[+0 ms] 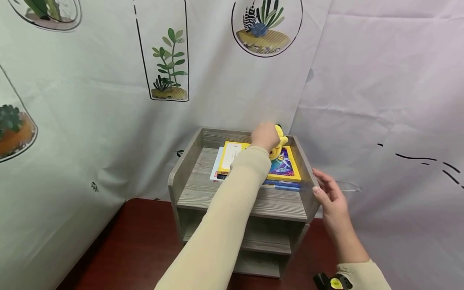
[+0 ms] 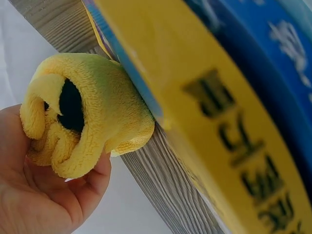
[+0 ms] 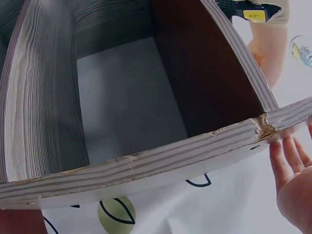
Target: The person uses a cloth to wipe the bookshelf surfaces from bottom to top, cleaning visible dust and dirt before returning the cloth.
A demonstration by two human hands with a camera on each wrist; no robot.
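My left hand [image 1: 266, 136] grips a bunched yellow fleecy cloth [image 1: 277, 152] with dark patches in its folds. It is over a stack of books [image 1: 284, 182] on top of a grey wood-grain shelf unit [image 1: 192, 193]. Up close in the left wrist view, the fingers and thumb curl round the yellow cloth [image 2: 97, 97] right beside a yellow book [image 2: 161, 63]. My right hand [image 1: 332, 203] touches the right side panel of the unit from outside, thumb at its edge. In the right wrist view, the straight fingers [image 3: 287, 161] meet the panel.
The unit has raised sides and lower shelves [image 1: 264, 235]. It stands on a dark red surface [image 1: 145, 241], close to white fabric [image 1: 224, 100] printed with plants. A chipped patch [image 3: 264, 126] marks one panel edge. A black wrist device [image 1: 335, 282] sits at the right sleeve.
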